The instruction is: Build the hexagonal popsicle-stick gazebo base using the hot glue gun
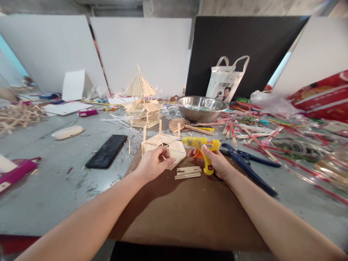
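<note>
My right hand [219,163] is wrapped round a yellow hot glue gun [202,142], with its fingers by the orange trigger. The gun's nozzle points left, over a small pavilion base of pale wooden sticks [178,151] with short posts standing up from it. My left hand [150,163] grips the near left side of this base, thumb and fingers closed on it. Just below the base, a small bundle of cut sticks [188,173] lies on a brown board [185,214].
Behind the base stands a tiered stick pavilion [143,108]. A steel bowl [199,112] and white bag [224,83] are at the back. Blue-handled pliers [251,170] lie right, near scattered red-and-white strips [252,136]. A black phone [107,151] lies left.
</note>
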`<act>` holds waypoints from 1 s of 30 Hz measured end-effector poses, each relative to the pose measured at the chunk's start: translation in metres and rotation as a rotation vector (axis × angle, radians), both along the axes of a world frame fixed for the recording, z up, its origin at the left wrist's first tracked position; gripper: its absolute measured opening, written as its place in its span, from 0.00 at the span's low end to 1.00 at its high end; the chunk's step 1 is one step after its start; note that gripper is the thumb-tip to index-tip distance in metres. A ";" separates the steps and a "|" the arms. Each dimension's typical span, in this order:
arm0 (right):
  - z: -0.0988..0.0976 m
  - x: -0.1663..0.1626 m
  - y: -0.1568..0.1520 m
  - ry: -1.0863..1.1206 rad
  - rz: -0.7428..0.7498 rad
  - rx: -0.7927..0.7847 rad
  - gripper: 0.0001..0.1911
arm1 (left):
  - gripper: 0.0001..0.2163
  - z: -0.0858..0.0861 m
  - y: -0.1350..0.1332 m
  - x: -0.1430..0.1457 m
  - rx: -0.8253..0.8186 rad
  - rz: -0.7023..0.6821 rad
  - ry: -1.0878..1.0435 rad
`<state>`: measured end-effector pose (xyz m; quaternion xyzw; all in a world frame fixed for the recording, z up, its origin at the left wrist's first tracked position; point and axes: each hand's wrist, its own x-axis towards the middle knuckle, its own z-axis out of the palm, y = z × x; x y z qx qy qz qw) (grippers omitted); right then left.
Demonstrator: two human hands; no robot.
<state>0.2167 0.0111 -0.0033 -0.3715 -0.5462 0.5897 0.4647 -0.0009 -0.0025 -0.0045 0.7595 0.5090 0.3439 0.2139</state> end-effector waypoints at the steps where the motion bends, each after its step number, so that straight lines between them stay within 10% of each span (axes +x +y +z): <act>1: 0.000 0.000 0.000 0.006 0.000 -0.002 0.16 | 0.11 0.000 0.000 0.000 0.005 0.002 0.008; 30: -0.012 0.003 0.008 0.018 -0.029 -0.113 0.20 | 0.11 -0.003 0.003 0.001 0.068 0.017 0.071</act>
